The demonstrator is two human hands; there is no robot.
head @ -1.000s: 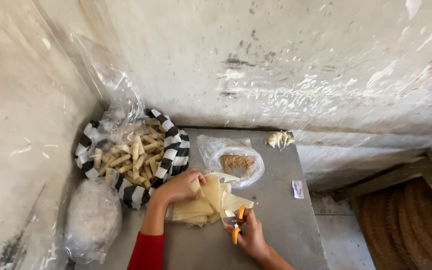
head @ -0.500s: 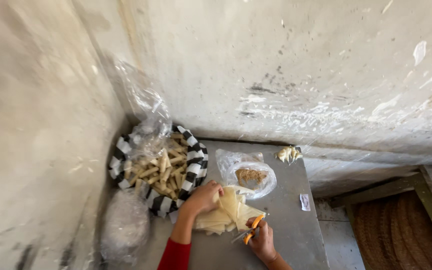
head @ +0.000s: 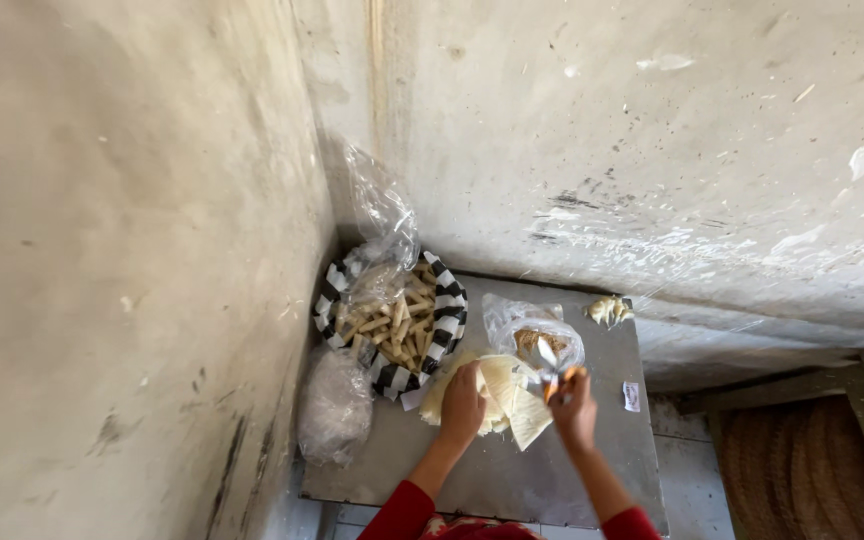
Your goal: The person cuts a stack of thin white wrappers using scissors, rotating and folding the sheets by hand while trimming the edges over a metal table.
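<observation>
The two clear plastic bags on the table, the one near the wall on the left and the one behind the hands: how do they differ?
The bag by the left wall is bulging and closed around a pale, whitish mass; the bag behind the hands lies flatter and open, showing a brownish filling. The left-wall bag sits at the table's edge beside the striped basket, apart from both hands; the flatter bag lies just beyond the right hand. Both are thin, clear plastic.

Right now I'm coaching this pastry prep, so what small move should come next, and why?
Probably bring the orange-handled knife down onto the pale sheets: the right hand holds it raised above them, while the left hand presses the stack flat.
</observation>
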